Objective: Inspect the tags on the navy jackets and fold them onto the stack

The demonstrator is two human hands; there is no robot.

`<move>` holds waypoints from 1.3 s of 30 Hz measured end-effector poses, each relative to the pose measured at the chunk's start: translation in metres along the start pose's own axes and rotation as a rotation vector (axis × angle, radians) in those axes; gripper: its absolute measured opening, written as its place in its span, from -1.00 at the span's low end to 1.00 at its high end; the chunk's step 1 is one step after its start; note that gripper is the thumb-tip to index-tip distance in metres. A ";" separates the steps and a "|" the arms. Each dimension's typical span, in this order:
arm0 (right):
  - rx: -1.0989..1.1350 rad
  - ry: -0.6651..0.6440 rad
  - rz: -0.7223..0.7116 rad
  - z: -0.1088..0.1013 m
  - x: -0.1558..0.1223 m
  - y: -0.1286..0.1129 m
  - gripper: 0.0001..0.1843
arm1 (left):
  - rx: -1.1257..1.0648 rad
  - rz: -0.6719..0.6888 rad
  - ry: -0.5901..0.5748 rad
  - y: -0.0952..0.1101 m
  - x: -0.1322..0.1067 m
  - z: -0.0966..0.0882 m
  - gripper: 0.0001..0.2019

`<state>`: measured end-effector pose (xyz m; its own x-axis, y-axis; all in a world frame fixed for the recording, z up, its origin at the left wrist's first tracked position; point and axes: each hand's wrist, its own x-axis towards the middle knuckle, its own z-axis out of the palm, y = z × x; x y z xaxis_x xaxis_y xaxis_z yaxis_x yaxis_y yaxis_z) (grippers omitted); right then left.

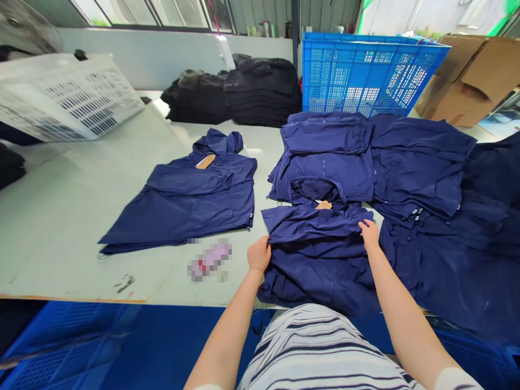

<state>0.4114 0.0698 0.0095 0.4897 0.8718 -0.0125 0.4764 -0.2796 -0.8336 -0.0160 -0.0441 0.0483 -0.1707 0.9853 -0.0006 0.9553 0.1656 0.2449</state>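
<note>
Left hand: The left hand (259,254) is closing narrow and is holding a fold of the dark blue cloth jacket with a hood (312,230).

Right hand: The right hand (369,234) is lying on the top fold of the same jacket with its fingers bent down. I cannot tell if it is pinching the cloth.

Jacket place: The jacket is lying at the front edge of the pale green-grey worktop (73,216), right of the middle. Its hood is pointing away from the person, and a small tan paper tag (324,205) is showing at the neck.

Beside it: A flat folded dark blue jacket (190,200) is lying to the left. A big pile of dark blue clothes (414,162) is touching the jacket on the right.

Back edge: A blue plastic crate (365,76) and a stack of black clothes (260,92) are standing there.

Back left corner: A white plastic crate (69,95) is leaning over the worktop.

Danger: A hard pull could be dragging the jacket off the front edge. A loose sleeve could be catching on the pile and mixing the clothes.
</note>
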 end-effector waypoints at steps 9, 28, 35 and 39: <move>-0.097 -0.013 -0.085 -0.016 -0.019 0.012 -0.53 | -0.200 -0.222 -0.086 -0.026 -0.013 0.008 -0.60; -1.001 -0.651 -0.483 0.012 -0.111 -0.022 -0.33 | -0.040 -0.343 -0.419 -0.037 0.009 -0.007 -0.62; -0.870 -0.502 -0.492 -0.003 -0.091 -0.050 -0.53 | -0.045 -0.067 -0.335 -0.033 0.030 -0.016 -0.30; -0.855 -0.364 -0.608 0.002 -0.060 -0.070 -0.67 | -0.105 0.172 -0.153 0.019 0.059 -0.021 -0.58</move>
<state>0.3475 0.0373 0.0676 -0.1730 0.9849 -0.0090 0.9799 0.1712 -0.1022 -0.0127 0.0162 0.0736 0.0380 0.9948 -0.0949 0.9356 -0.0021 0.3530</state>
